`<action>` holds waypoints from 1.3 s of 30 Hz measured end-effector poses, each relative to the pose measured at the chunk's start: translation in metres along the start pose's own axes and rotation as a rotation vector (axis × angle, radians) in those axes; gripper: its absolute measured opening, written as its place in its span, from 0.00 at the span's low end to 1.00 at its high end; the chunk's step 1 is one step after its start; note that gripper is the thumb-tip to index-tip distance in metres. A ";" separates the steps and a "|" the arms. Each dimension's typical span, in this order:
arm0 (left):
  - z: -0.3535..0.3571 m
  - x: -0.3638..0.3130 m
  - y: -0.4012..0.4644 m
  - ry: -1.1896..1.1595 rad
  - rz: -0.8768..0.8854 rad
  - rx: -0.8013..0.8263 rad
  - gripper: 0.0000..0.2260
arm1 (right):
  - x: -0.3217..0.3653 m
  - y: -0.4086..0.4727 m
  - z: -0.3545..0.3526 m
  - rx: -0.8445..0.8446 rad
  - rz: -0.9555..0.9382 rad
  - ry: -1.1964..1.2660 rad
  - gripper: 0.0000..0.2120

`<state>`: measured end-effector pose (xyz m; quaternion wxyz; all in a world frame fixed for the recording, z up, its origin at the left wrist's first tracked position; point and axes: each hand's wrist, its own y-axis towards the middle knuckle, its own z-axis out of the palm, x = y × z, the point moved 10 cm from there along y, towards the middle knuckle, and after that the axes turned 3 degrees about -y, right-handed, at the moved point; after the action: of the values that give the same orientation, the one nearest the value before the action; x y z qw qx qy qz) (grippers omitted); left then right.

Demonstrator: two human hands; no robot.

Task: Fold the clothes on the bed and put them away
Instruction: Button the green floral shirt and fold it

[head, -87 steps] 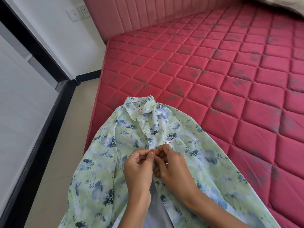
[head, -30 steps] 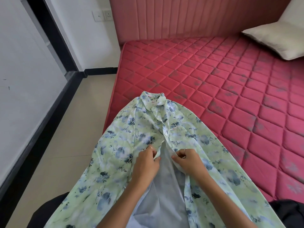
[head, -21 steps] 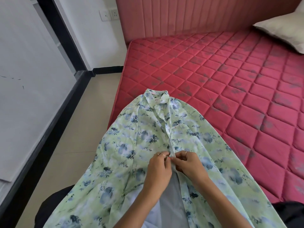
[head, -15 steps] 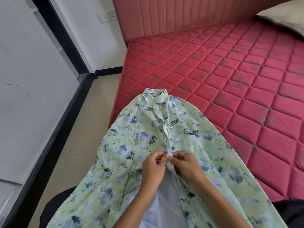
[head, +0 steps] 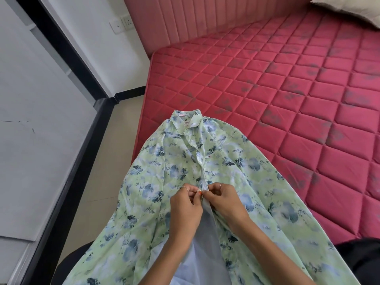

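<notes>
Both forearms reach forward; the left hand [head: 186, 204] and right hand [head: 224, 199] meet fingertip to fingertip, fingers curled, pinching.

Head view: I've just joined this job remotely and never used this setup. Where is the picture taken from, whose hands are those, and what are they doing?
There is no machine here. A person wears a wide-angle camera on the head, looking forward and down, so you see their own two bare hands from above.

A green and blue floral shirt lies collar-away on a red quilted mattress, its lower part hanging off the near edge toward the person. The left hand and the right hand meet at the shirt's front opening, each pinching one edge, apparently doing up a button. Above that grip the front looks closed; below it, open.

A pillow lies at the far corner, by the padded headboard.
</notes>
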<state>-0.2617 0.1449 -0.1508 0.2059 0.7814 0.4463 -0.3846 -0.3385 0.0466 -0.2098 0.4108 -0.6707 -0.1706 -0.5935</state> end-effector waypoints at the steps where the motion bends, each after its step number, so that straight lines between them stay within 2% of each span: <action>1: -0.001 -0.003 0.000 0.015 0.019 -0.008 0.04 | 0.001 0.000 0.000 -0.002 -0.002 0.002 0.08; 6: -0.004 -0.012 0.000 0.012 0.071 -0.023 0.02 | 0.001 -0.002 0.001 0.008 0.039 0.131 0.09; 13: 0.001 -0.013 0.007 0.053 0.070 0.060 0.05 | -0.005 -0.003 0.003 0.020 0.092 0.145 0.10; 17: 0.001 -0.014 0.007 0.091 0.083 0.060 0.02 | -0.004 -0.003 0.007 0.026 0.112 0.132 0.10; 20: 0.000 -0.011 0.006 0.098 0.070 0.056 0.01 | 0.005 -0.001 0.001 -0.025 0.044 -0.098 0.09; 23: -0.003 -0.009 0.004 0.080 0.050 0.024 0.02 | 0.029 -0.007 0.001 -0.109 -0.149 -0.382 0.08; 26: -0.008 -0.012 0.003 0.112 0.079 -0.024 0.06 | 0.045 -0.016 0.006 -0.162 -0.291 -0.557 0.06; 29: -0.010 -0.014 0.004 0.145 0.092 -0.019 0.07 | 0.051 -0.019 0.008 -0.163 -0.331 -0.655 0.06; 39: -0.012 -0.005 0.014 -0.076 -0.066 0.078 0.08 | 0.052 -0.022 -0.002 -0.137 -0.244 -0.395 0.04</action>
<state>-0.2459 0.1429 -0.1397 0.1794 0.7586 0.4484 -0.4374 -0.3436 0.0448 -0.1531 0.2485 -0.7745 -0.2868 -0.5060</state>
